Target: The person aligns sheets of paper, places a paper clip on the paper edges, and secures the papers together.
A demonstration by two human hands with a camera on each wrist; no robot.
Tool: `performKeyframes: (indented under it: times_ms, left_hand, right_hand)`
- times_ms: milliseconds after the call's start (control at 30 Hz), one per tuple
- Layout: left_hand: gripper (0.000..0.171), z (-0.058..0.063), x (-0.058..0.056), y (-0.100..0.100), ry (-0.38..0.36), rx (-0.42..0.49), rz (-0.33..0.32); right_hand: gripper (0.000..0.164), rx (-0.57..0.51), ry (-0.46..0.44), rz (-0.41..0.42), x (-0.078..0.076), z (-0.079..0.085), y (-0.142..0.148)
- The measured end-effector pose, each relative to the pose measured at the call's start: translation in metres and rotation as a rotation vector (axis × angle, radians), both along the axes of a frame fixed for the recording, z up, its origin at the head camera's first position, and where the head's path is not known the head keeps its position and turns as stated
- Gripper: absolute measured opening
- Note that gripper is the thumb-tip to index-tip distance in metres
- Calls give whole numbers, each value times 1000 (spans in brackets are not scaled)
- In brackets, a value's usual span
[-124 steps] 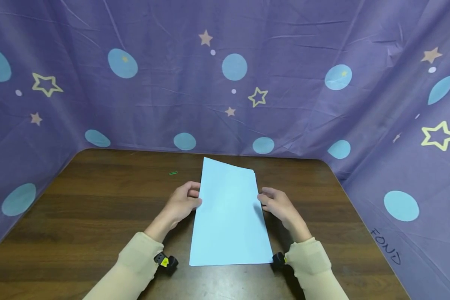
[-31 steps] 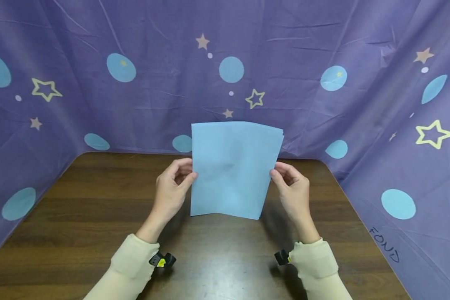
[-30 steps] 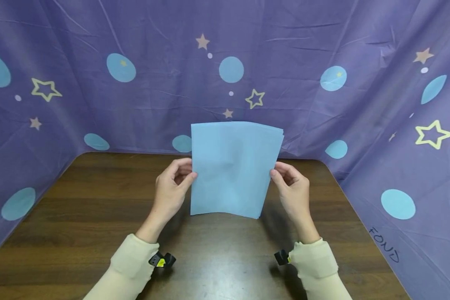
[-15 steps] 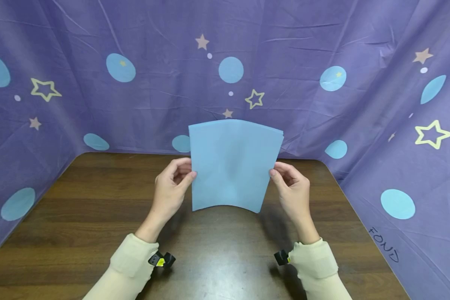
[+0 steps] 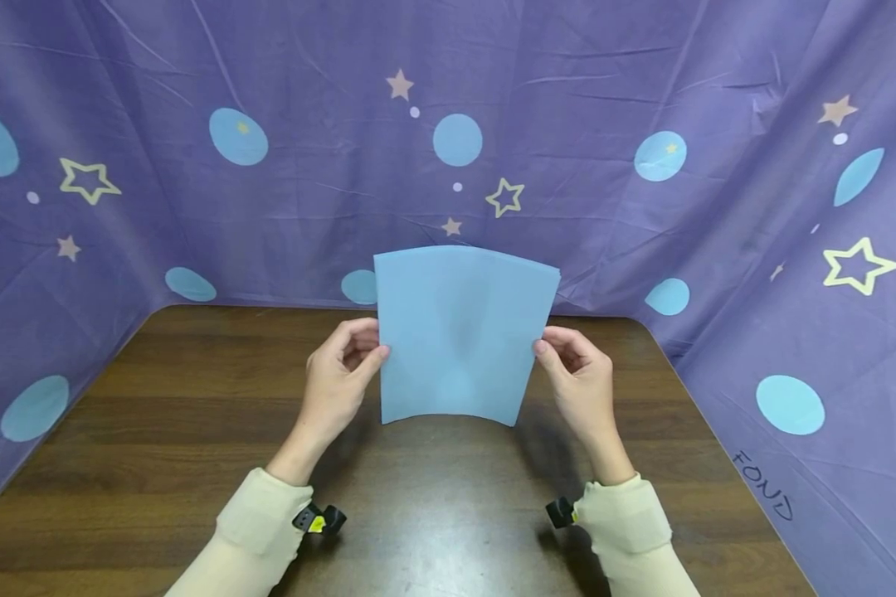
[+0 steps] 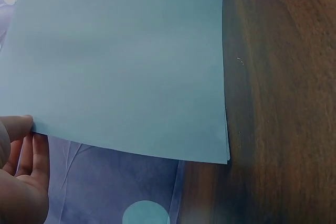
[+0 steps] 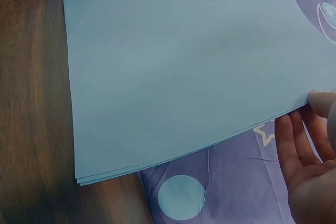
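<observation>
A thin stack of light blue paper sheets [image 5: 459, 332] stands upright between my hands above the table, bowed so its lower edge arches. My left hand [image 5: 339, 369] pinches the left edge, thumb in front and fingers behind. On the opposite edge, my right hand [image 5: 582, 373] grips the sheets the same way. The right wrist view shows several layers along the edge of the paper [image 7: 178, 77], slightly out of line at one corner. In the left wrist view the paper [image 6: 121, 66] hides most of what lies behind it.
The brown wooden table [image 5: 194, 431] spreads out under the hands. A purple curtain [image 5: 328, 166] with stars and blue dots encloses the back and both sides. Small black cameras [image 5: 332, 520] sit on both wrists. The green paper clip seen earlier is out of sight.
Four seconds ago the sheets lay lower and tilted toward the table; they were then raised upright. Over the last second they have bowed more evenly, and both hands have kept their grip.
</observation>
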State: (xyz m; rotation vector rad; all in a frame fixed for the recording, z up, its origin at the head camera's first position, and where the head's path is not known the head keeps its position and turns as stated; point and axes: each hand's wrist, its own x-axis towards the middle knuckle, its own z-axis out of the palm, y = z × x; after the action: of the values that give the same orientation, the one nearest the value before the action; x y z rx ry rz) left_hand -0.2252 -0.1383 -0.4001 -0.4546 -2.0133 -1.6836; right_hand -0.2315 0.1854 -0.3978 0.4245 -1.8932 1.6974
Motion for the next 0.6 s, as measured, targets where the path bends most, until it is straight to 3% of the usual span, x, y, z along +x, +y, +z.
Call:
performKeyframes:
  times_ms: [600]
  left_hand:
    - [26, -2, 2, -4, 24, -62, 33]
  right_hand:
    - [11, 5, -3, 15, -2, -6, 2]
